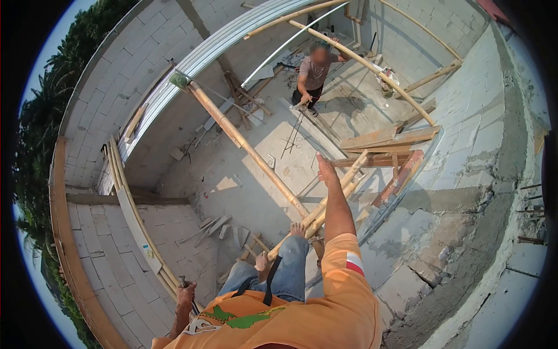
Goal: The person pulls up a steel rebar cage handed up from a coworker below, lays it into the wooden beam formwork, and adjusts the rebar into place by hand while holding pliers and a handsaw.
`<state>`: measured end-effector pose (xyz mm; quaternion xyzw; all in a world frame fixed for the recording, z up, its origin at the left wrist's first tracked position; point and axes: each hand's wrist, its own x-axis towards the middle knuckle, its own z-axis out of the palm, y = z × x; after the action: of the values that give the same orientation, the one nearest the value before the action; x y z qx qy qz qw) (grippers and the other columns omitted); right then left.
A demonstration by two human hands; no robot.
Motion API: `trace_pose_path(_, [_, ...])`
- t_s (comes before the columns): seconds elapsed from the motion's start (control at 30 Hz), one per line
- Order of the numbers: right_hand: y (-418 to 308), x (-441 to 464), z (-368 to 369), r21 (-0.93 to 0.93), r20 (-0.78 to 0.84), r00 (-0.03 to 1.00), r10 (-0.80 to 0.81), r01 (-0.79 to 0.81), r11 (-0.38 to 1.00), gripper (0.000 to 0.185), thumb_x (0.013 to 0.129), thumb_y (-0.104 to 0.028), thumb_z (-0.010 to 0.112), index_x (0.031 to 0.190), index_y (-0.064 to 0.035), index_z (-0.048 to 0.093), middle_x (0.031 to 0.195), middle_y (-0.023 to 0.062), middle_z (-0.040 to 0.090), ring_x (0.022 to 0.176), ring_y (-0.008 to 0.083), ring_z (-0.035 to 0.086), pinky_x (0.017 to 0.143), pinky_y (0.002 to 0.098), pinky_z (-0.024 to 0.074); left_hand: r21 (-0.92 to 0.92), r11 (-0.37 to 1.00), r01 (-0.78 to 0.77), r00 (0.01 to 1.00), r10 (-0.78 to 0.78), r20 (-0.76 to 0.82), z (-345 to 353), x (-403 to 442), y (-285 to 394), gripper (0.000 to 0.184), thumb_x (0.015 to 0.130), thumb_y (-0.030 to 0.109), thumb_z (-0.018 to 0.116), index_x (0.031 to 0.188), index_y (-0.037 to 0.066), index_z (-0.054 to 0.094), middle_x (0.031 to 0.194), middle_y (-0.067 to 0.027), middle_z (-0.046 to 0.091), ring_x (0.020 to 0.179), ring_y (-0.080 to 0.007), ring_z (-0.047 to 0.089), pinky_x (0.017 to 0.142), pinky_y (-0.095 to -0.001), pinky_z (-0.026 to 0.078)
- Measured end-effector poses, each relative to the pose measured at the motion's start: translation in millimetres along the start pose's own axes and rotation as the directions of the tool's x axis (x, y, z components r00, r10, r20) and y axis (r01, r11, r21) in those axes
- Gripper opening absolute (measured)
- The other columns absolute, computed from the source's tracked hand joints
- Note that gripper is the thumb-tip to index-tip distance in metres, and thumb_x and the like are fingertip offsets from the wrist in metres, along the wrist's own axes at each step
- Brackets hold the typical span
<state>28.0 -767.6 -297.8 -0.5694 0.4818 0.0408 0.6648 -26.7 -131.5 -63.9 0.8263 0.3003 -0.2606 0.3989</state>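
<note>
My right arm reaches forward over the drop, and my right hand [326, 170] is held out with the index finger stretched, holding nothing that I can see. Below and beyond it, paired bamboo poles [343, 189] run out from under my bare feet [297, 230]. At lower left, my left hand [186, 295] is closed around a dark metal tool [183, 281], whose exact kind I cannot make out. Beside that hand pass long thin bamboo poles [165, 279]. Down on the floor, another person [317, 75] has one hand near thin bent metal rods [295, 132].
A long bamboo pole [250, 150] crosses the room below me. Corrugated metal sheets [224, 43] lean along the far wall. Wooden planks [383, 139] form a frame at right. Rough block wall [418, 232] rises beside me. Scrap pieces [218, 225] lie on the concrete floor.
</note>
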Motion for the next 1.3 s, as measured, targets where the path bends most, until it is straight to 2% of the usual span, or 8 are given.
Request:
trace_pose_path(0.27, [15,78,34,0.299,0.133,0.983,0.13,-0.165,0.94,0.088,0.084,-0.066,0.044,0.139,0.0015,0.031,0.136,0.0249,0.038,0.121,0.0427,0.043,0.094,0.0524,0.0431,0.047,0.999,-0.028,0.997,0.031,-0.073,4,-18,-9,0.015,0.079,0.01,0.066,0.075,0.002,0.055,0.054,0.0008,0.044,0.042,-0.0109,0.04,0.04,-0.0287,0.031])
trace_pose_path(0.43, [21,103,50,0.568,0.189,0.979,0.074,-0.171,0.805,0.083,0.085,-0.06,0.05,0.145,-0.0131,0.018,0.135,0.0265,0.037,0.117,0.0505,0.043,0.092,0.0543,0.0446,0.143,0.988,0.057,0.984,-0.031,-0.177,8,-26,-21,0.019,0.077,0.014,0.069,0.069,0.002,0.056,0.055,-0.0009,0.05,0.044,-0.0107,0.04,0.042,-0.0316,0.03])
trace_pose_path(0.53, [24,118,60,0.773,0.273,0.962,-0.003,-0.217,0.596,0.074,0.087,-0.043,0.057,0.145,-0.019,0.018,0.12,0.0229,0.044,0.106,0.049,0.051,0.082,0.0496,0.0505,0.25,0.957,0.149,0.971,-0.094,-0.218,2,-15,-30,0.018,0.08,0.012,0.067,0.073,0.002,0.054,0.052,0.0009,0.045,0.04,-0.0108,0.04,0.038,-0.029,0.032])
trace_pose_path(0.6, [28,120,66,0.86,0.335,0.921,-0.197,-0.214,0.463,0.069,0.085,-0.018,0.057,0.143,-0.0138,0.02,0.103,0.0172,0.047,0.089,0.0374,0.058,0.065,0.0408,0.0507,0.275,0.947,0.163,0.971,-0.104,-0.216,4,-14,-21,0.018,0.08,0.013,0.068,0.073,0.002,0.055,0.052,0.0,0.046,0.04,-0.0111,0.041,0.038,-0.029,0.032])
trace_pose_path(0.73, [22,95,66,0.852,0.344,0.915,-0.213,-0.208,0.481,0.072,0.08,-0.003,0.05,0.144,-0.0079,0.018,0.1,0.0162,0.048,0.076,0.0259,0.056,0.054,0.0347,0.0435,0.329,0.929,0.172,0.969,-0.1,-0.225,7,-19,-12,0.019,0.08,0.013,0.068,0.072,0.002,0.054,0.052,-0.0002,0.046,0.04,-0.0106,0.041,0.038,-0.0288,0.031])
trace_pose_path(0.8, [16,50,61,0.775,0.34,0.926,-0.163,-0.178,0.606,0.076,0.076,0.002,0.05,0.144,-0.0036,0.016,0.096,0.0162,0.049,0.066,0.0207,0.049,0.051,0.0326,0.0401,0.154,0.987,0.046,0.989,-0.023,-0.147,-4,-8,-23,0.018,0.079,0.013,0.068,0.072,0.003,0.055,0.051,0.0004,0.045,0.04,-0.0103,0.04,0.037,-0.0282,0.031])
trace_pose_path(1.0, [33,-22,29,0.692,0.252,0.967,0.022,-0.196,0.695,0.076,0.075,0.003,0.05,0.145,-0.0034,0.019,0.093,0.0144,0.05,0.062,0.0179,0.048,0.05,0.0315,0.0407,0.191,0.981,0.041,0.998,-0.049,0.039,-1,-6,-1,0.018,0.081,0.011,0.064,0.069,0.004,0.052,0.051,0.0009,0.043,0.041,-0.0107,0.037,0.039,-0.0317,0.03])
trace_pose_path(1.3, [55,-135,7,0.555,0.176,0.981,0.076,-0.163,0.816,0.076,0.075,0.002,0.05,0.145,-0.0018,0.02,0.073,0.0083,0.053,0.055,0.0151,0.05,0.043,0.0289,0.0418,0.13,0.986,-0.108,0.994,0.108,0.006,5,-8,21,0.015,0.078,0.015,0.067,0.072,0.005,0.059,0.054,0.0024,0.047,0.043,-0.0082,0.041,0.04,-0.0256,0.032])
